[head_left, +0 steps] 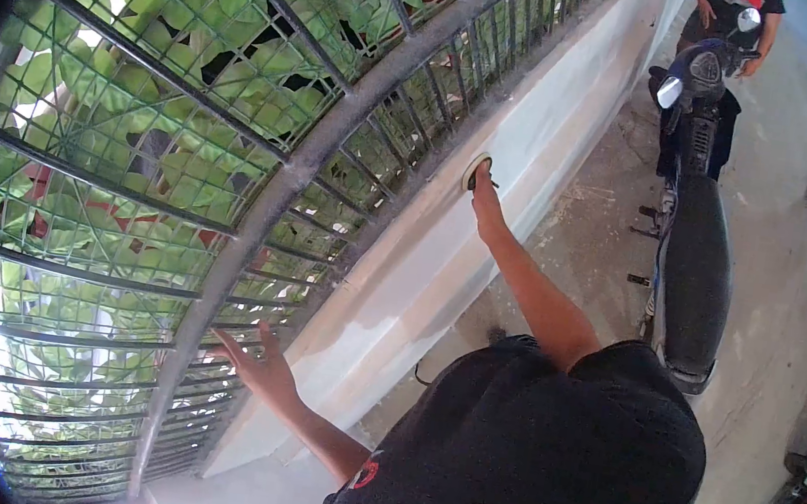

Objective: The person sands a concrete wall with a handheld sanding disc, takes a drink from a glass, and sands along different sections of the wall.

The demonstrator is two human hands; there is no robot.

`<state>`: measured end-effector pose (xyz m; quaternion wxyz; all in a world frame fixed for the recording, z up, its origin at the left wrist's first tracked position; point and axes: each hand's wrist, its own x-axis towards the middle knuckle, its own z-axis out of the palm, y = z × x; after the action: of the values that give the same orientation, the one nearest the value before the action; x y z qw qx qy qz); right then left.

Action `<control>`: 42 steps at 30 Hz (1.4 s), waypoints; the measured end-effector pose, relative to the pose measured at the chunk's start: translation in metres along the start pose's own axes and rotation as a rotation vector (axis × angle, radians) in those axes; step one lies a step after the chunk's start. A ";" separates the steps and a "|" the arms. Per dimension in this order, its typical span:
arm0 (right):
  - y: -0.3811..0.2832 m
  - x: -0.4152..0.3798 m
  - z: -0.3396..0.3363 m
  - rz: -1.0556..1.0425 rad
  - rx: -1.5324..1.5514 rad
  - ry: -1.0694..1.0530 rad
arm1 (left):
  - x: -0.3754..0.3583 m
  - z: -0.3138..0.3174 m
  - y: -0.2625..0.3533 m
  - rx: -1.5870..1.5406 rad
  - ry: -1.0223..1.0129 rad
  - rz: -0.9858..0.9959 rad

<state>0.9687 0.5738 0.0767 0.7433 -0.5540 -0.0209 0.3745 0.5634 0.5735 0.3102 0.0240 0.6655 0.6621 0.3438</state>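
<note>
The round sanding pad sits flat against the white low wall, up near its top edge, and the right hand is pressed on it from below, fingers closed over the disc, arm stretched out along the wall. The left hand is open, fingers spread, braced by the metal fence and well apart from the pad. A parked motorbike stands close on the right, another person behind it

fence left, motorcycle right (parked)
</note>
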 end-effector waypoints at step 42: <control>-0.018 0.002 0.001 0.033 -0.034 -0.016 | -0.002 -0.009 -0.001 0.054 -0.037 0.062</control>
<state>0.9788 0.5738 0.0915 0.7273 -0.5637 -0.0243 0.3908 0.5586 0.5678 0.3163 0.0075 0.6922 0.6498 0.3141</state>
